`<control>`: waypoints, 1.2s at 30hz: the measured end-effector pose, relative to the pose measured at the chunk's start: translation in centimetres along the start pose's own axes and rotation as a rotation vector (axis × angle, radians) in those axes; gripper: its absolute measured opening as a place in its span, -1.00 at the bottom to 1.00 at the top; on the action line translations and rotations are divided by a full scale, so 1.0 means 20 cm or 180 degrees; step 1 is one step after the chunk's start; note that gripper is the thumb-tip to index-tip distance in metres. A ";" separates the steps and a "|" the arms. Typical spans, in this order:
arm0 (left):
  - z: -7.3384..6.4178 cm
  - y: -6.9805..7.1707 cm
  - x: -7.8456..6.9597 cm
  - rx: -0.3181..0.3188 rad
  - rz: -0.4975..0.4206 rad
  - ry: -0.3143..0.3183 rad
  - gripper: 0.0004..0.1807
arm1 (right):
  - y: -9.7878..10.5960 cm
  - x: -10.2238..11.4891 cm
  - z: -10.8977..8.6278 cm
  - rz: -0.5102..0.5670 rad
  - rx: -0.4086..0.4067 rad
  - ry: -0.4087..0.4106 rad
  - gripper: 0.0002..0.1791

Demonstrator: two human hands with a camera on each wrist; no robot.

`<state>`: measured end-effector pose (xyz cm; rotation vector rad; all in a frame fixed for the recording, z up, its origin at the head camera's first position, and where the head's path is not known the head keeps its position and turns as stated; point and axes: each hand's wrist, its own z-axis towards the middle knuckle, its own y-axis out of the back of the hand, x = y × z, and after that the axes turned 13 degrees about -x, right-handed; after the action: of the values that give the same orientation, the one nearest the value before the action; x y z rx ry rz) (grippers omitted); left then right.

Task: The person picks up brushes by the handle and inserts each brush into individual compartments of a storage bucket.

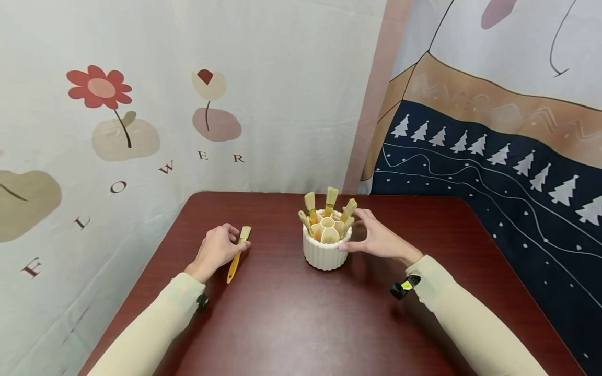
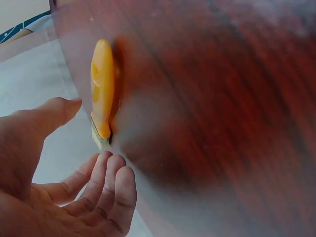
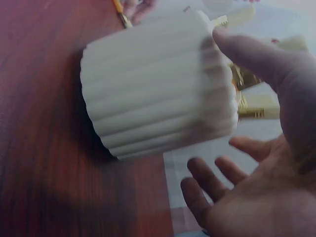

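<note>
A paintbrush with a yellow handle (image 1: pixel 233 268) and pale bristles lies on the table at the left. My left hand (image 1: pixel 218 249) hovers over its bristle end. In the left wrist view the thumb and fingers (image 2: pixel 124 195) are spread apart near the brush (image 2: pixel 102 84), with nothing gripped. A white ribbed holder (image 1: pixel 325 256) stands upright, with several paintbrushes (image 1: pixel 331 197) in the compartments around its central ring. Beside it is my right hand (image 1: pixel 378 239), thumb at the rim and fingers partly hidden behind. The right wrist view shows those fingers (image 3: pixel 200 170) away from the holder wall (image 3: pixel 153 89).
The dark red wooden table (image 1: pixel 291 324) has rounded far corners. Behind it hangs a pale cloth (image 1: pixel 291 94) printed with flowers and letters. A dark blue cloth (image 1: pixel 432 167) with white trees hangs along the right side.
</note>
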<state>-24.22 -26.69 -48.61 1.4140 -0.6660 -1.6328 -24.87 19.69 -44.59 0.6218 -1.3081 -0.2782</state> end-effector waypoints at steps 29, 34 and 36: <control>0.04 0.02 -0.03 0.0270 -0.0136 -0.0201 -0.76 | 0.04 -0.03 0.13 0.0172 0.0483 0.0097 0.19; 0.04 0.02 -0.03 0.0282 -0.0094 -0.0217 -0.79 | 0.03 -0.04 0.13 0.0062 0.0417 0.0124 0.19; 0.04 0.01 -0.03 0.0278 -0.0088 -0.0216 -0.79 | 0.03 -0.05 0.13 0.0064 0.0385 0.0137 0.19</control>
<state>-24.97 -26.37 -47.92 1.4408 -0.7682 -1.6975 -27.63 19.92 -44.69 0.7126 -1.2957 -0.1692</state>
